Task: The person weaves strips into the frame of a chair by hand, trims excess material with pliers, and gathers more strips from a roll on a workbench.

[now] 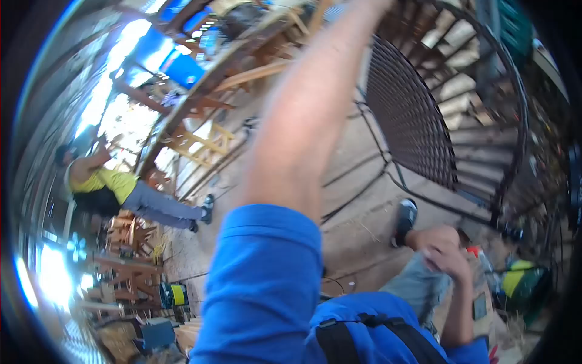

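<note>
My left arm, in a blue sleeve, reaches up across the middle of the view, and its hand is cut off by the top edge. My right hand (447,262) rests on my bent knee (439,238) with its fingers loosely spread and nothing seen in it. Beside the raised forearm stands a brown woven round seat or basket (409,112) with a dark slatted frame (520,121). Its thin dark legs (373,133) meet the floor. My shoe (405,219) is on the floor below it.
A person in a yellow top (112,183) stands at the left, by a long wooden bench (182,112). Blue containers (182,70) are behind it. Wooden pieces (130,273) lie at lower left. A dark green bag with a yellow band (522,282) is at the right.
</note>
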The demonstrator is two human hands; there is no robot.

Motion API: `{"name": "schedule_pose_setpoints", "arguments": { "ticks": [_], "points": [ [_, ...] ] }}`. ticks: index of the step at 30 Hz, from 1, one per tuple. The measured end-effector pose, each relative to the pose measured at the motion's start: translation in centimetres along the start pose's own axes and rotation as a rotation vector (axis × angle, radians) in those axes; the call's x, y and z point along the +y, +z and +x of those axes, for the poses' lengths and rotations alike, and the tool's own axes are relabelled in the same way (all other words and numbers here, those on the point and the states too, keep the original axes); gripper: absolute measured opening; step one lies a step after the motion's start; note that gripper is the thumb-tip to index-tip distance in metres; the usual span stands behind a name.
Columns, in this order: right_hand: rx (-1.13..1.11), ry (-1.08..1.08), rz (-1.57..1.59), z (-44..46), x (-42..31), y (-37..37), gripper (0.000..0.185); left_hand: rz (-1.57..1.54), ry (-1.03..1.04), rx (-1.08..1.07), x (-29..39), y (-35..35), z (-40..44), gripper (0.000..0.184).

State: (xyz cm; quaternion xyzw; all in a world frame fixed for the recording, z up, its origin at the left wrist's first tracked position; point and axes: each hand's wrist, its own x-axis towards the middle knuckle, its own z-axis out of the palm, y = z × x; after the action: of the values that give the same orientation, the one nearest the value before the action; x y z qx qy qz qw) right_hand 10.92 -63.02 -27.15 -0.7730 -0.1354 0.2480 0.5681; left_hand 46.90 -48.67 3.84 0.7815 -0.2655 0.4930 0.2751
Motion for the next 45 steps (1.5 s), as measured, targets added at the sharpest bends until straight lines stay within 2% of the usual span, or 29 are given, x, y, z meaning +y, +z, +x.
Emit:
{"name": "schedule_pose_setpoints", "arguments": {
  "ticks": [1,2,4,5,7,8,9,12,19,21,28,31,34,38,41,45],
  "points": [
    [-0.041,0.115,0.134,-2.1,-1.3,-0.7,0.026,0.055,0.099,0.1,-0.5,-1.4,0.1,0.047],
    [0.004,0.269,0.203,-3.6,-1.7,-1.6,0.027,-0.007,-0.024,-0.043,-1.2,-2.9,-0.2,0.047],
    [0.357,0.376,0.218,-5.1,0.5,-3.1,0.017,-0.061,-0.211,-0.251,0.7,-7.6,-1.4,0.049],
    [0.445,0.173,0.218,-4.0,2.2,-5.2,0.015,-0.053,-0.274,-0.319,0.9,-8.6,-1.8,0.052],
    [0.585,-0.25,0.181,-1.8,5.4,-9.4,0.011,-0.069,-0.217,-0.256,2.3,-9.5,-3.2,0.04],
    [0.78,-0.116,0.17,-1.7,-3.3,-7.8,0.017,-0.005,-0.201,-0.208,3.4,-9.5,-4.3,0.041],
    [0.766,-0.313,0.145,-0.5,-2.9,-9.9,0.025,0.056,-0.176,-0.162,4.7,-9.5,-5.1,0.042],
    [0.917,-0.359,-0.037,1.0,-7.1,-12.1,0.029,0.032,-0.177,-0.107,6.3,-9.7,-5.8,0.033],
    [0.881,-0.616,-0.243,4.8,-13.6,-12.2,0.032,0.026,-0.239,-0.047,5.8,-10.6,-5.4,0.028],
    [0.827,-0.678,-0.27,6.9,-15.3,-11.9,0.033,0.044,-0.236,0.015,3.6,-10.2,-4.8,0.026],
    [0.671,-0.857,-0.347,12.8,-21.0,-9.8,0.037,-0.012,-0.429,0.059,0.2,-15.7,-3.0,0.028],
    [0.608,-0.922,-0.36,14.5,-23.9,-8.4,0.039,-0.002,-0.411,0.02,0.2,-18.0,-3.0,0.027],
    [0.557,-0.991,-0.386,16.2,-26.6,-6.8,0.041,0.01,-0.39,0.076,-0.3,-17.5,-3.1,0.028],
    [0.502,-1.063,-0.412,17.7,-29.5,-5.1,0.043,0.095,-0.355,-0.119,0.2,-18.9,-3.0,0.027],
    [0.472,-1.103,-0.43,18.7,-31.1,-4.0,0.045,0.165,-0.316,-0.166,-0.6,-18.6,-3.1,0.03],
    [0.444,-1.158,-0.453,19.6,-32.9,-2.8,0.048,0.084,-0.245,-0.254,0.8,-23.2,-3.8,0.034]
  ]
}}
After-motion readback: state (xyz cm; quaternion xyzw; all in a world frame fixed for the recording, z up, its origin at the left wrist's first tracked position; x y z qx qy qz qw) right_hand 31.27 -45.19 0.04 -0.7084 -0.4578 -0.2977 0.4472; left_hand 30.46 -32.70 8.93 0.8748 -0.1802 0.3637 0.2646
